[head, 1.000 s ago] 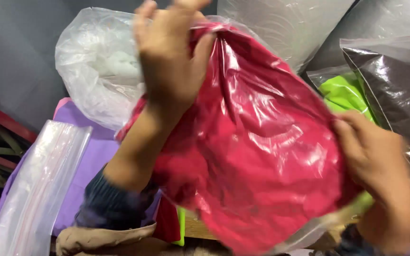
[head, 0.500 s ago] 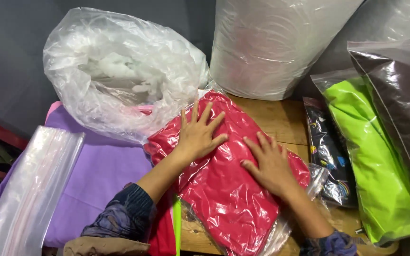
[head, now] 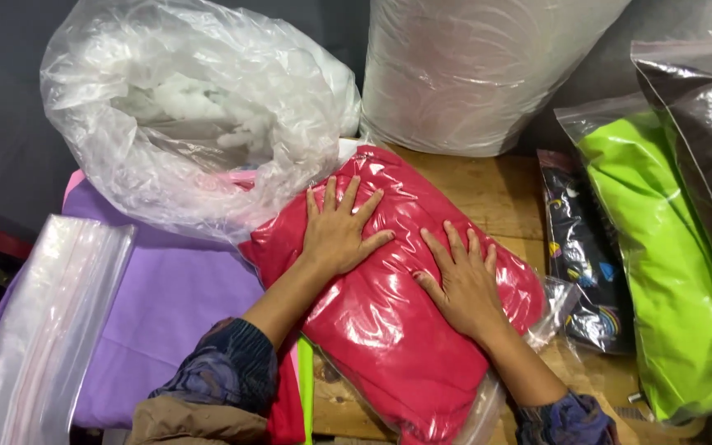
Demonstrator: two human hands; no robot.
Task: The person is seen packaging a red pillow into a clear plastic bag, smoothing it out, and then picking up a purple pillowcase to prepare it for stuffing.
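A red cloth item sealed in a clear plastic bag lies flat on the wooden table. My left hand rests flat on its upper part, fingers spread. My right hand presses flat on its middle right, fingers spread too. Neither hand grips anything. The bag's open clear end sticks out past my right hand.
A big clear bag of white stuffing sits at the back left. A large white wrapped roll stands behind. Purple cloth and a clear empty bag lie left. Green, dark patterned and brown bagged items lie right.
A second ago both hands held the red bag up in the air. It now lies on the table and both palms press flat on it.
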